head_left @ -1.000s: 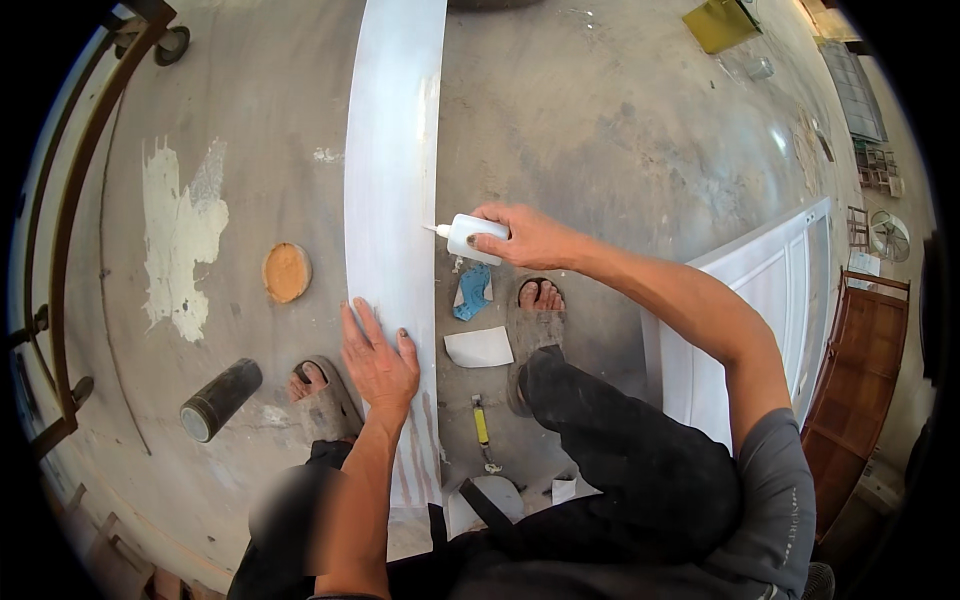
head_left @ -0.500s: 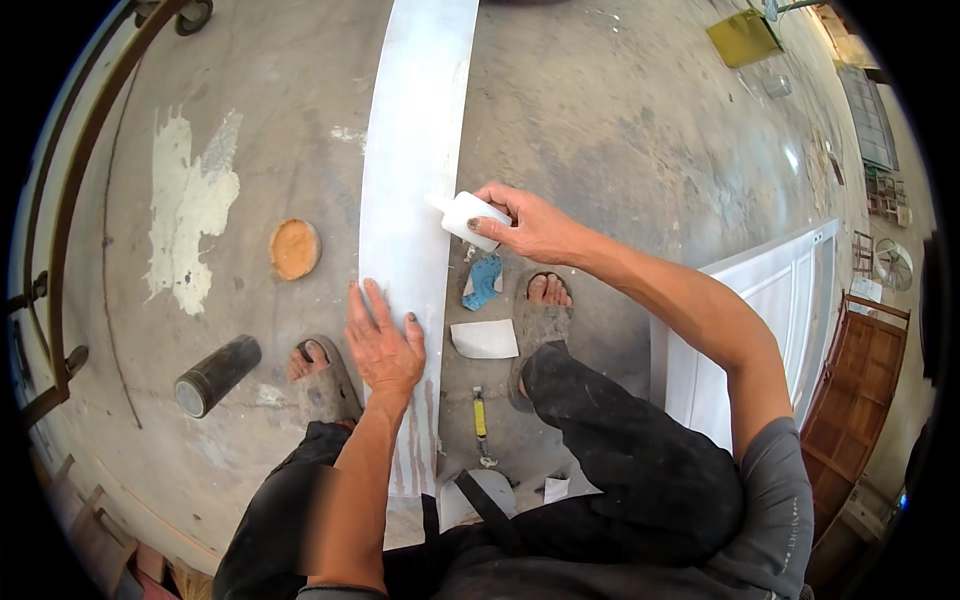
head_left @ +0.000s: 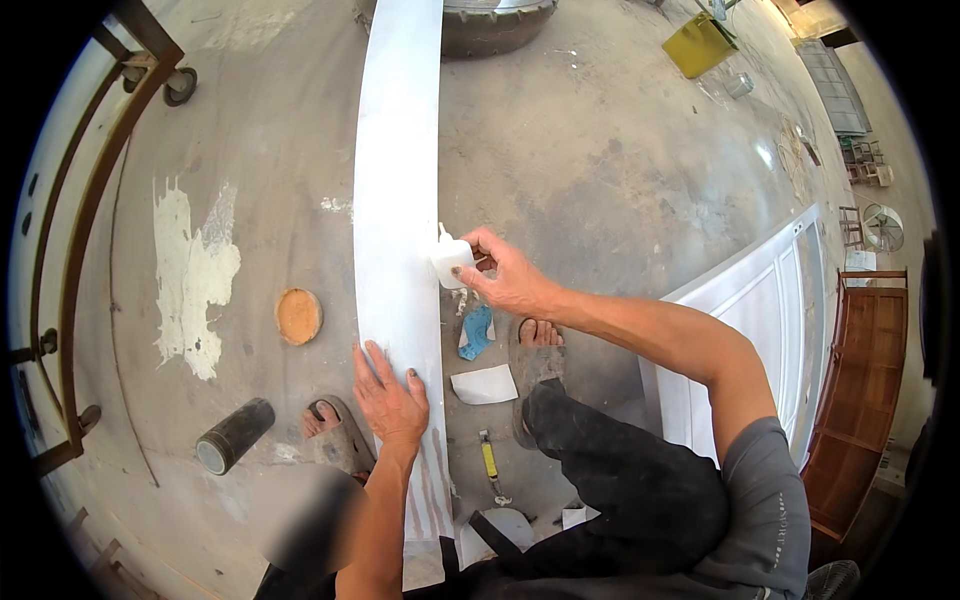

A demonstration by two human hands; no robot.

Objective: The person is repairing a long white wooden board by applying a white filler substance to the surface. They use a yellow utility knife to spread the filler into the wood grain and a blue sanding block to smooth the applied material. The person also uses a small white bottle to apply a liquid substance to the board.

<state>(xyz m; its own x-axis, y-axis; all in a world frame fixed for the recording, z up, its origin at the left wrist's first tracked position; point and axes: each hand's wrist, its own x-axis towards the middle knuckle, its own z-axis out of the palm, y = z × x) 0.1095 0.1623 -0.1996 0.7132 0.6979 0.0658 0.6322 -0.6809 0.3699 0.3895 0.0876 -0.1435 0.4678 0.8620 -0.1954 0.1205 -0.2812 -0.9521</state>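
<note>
A long white board (head_left: 398, 150) runs away from me between my feet. My left hand (head_left: 392, 400) lies flat on its near part, fingers stretched out. Beside the board's right edge, my right hand (head_left: 505, 272) grips a small white squeeze bottle (head_left: 453, 262) between thumb and fingers. The bottle's narrow nozzle points up and away, close to the edge. Below the bottle a blue scrap (head_left: 476, 332) and a piece of white paper (head_left: 484, 385) lie on the floor. Nearer to me is a yellow-handled tool (head_left: 489, 459); its exact kind I cannot make out.
A round dish of orange paste (head_left: 298, 317) and a dark cylinder (head_left: 235, 436) lie left of the board. A wheeled metal frame (head_left: 85, 220) stands far left. At the right are a white panel (head_left: 735, 320) and a brown wooden piece (head_left: 858, 400); a tire (head_left: 495, 28) lies ahead.
My right hand has brought the bottle back along the board's right edge, and its nozzle has turned more upright. The view has tilted farther ahead, showing the tire. My left hand stays on the board.
</note>
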